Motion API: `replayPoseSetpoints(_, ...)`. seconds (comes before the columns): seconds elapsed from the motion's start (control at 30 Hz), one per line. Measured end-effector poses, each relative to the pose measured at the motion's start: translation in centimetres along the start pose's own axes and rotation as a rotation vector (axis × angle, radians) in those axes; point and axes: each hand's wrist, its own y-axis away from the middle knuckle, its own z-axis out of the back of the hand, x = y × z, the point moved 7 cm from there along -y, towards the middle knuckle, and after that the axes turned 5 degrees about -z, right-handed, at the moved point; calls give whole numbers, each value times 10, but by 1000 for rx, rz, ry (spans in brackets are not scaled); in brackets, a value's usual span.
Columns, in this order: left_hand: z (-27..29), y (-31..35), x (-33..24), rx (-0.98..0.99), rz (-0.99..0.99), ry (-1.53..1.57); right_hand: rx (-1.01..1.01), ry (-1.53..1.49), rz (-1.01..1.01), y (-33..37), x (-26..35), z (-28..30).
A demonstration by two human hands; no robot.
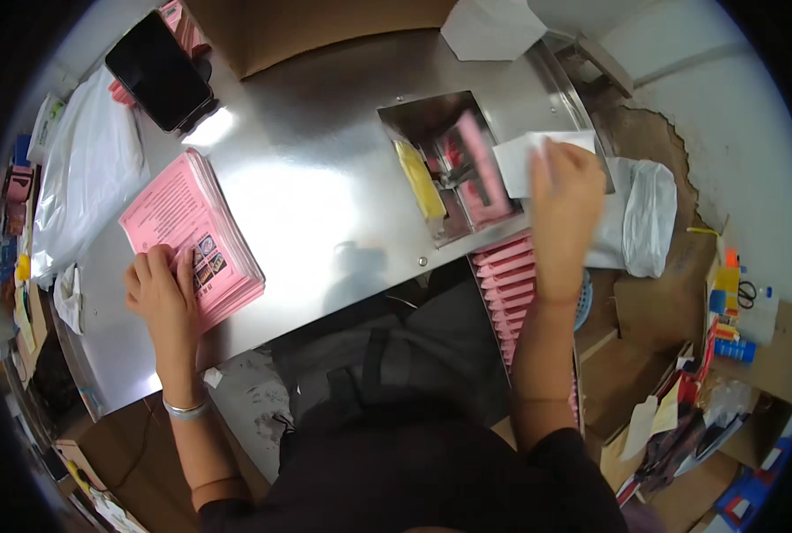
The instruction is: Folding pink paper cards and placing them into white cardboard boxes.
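A stack of pink printed leaflets (170, 209) lies on the left of the steel table. At its near left edge my left hand (161, 284) has its fingers bent and pressed together on the top leaflet. On the right, my right hand (569, 182) is closed in a pinch, slightly blurred, over a white sheet (513, 164). Whether that sheet is between the fingertips is hard to make out. Just left of it, a blurred pink packet (480, 164) stands tilted in a rectangular opening (454, 233) in the tabletop. A yellow strip (421, 180) lines the opening's left side.
Pink packets (507, 284) stand in a row below the table edge, beside my right forearm. A phone (159, 73) leans at the back left, near a white plastic bag (90, 164). A cardboard box (325, 35) stands at the back. Scissors (747, 293) lie far right.
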Motion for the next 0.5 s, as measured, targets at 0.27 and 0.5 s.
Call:
replayPoseSetpoints(0.27, -18, 6, -183, 47, -456, 766, 187, -126, 42, -2, -23, -3)
replayPoseSetpoints(0.5, -20, 22, -197, 252, -579, 582, 147, -313, 396, 31, 21, 14)
